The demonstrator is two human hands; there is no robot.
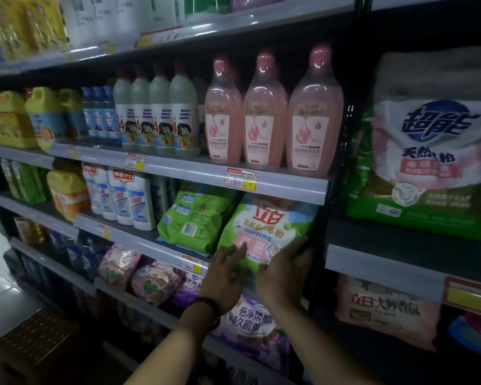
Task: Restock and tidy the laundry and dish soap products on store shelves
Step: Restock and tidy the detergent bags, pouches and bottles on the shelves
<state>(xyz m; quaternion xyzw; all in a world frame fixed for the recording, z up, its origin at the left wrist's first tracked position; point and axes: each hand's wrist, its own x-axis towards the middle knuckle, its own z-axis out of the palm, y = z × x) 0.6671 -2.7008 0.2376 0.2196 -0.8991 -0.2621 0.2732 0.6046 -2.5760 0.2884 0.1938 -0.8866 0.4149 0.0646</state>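
Both hands are on the green-white laundry powder bag (264, 226), which stands approx upright at the right end of the shelf (139, 240), just beside a second green bag (189, 215). The left hand (227, 269) lies flat, fingers straight, on its lower-left front, and the right hand (285, 270) wraps its lower-right edge. The bag sits directly ahead of & above the hands, long axis vertical, w/ the right hand nearer the shelf post (324, 232), so the next move is probably a push straight back.

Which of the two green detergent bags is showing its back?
The left green bag, beside the white bottles: its barcode panel faces out. The right green bag shows its red logo.
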